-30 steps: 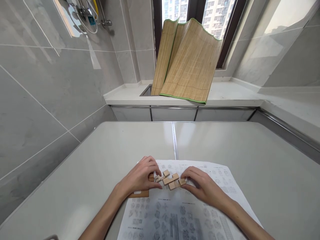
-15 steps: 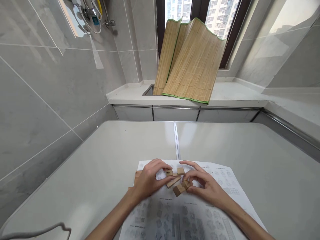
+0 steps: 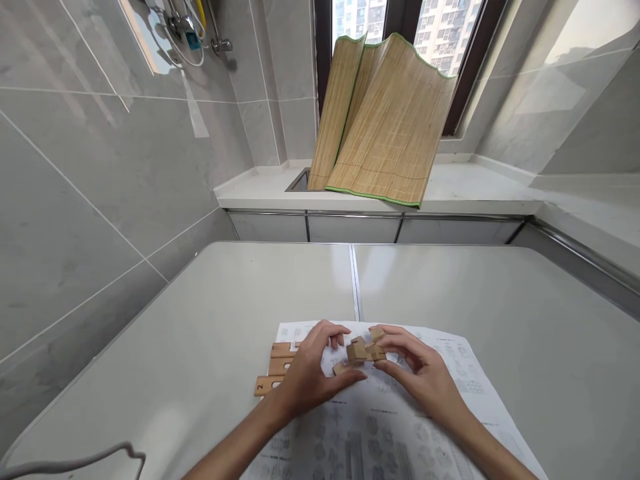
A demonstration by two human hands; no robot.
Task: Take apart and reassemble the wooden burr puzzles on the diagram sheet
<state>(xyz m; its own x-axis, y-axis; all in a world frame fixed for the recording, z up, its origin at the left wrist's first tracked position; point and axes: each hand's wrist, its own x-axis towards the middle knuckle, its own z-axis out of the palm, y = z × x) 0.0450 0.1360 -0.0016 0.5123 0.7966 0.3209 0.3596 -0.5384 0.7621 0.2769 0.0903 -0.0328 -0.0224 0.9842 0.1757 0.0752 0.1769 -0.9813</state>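
Note:
My right hand (image 3: 419, 365) pinches a notched wooden puzzle piece (image 3: 357, 352) between thumb and fingers, just above the paper. Another small wooden block (image 3: 377, 334) shows by its index fingertip; whether the two are joined I cannot tell. My left hand (image 3: 316, 368) is open beside it, thumb and fingers apart around the near side of the pieces. Below, a light wooden piece (image 3: 340, 368) lies on the printed sheet (image 3: 430, 427), partly hidden. Left of my left hand are several slotted wooden pieces (image 3: 270, 385), one marked "2", partly covered by the hand.
The sheet with printed diagrams lies on a pale table (image 3: 200, 320) with a seam down its middle. A grey cable (image 3: 80, 465) runs along the near left edge. Beyond the table, a folded bamboo mat (image 3: 385, 127) leans on a white ledge (image 3: 480, 187) by the window.
My right hand has lifted and turned its notched piece slightly up and away. My left hand has let go of the small marked block and spread its fingers, uncovering more slotted pieces.

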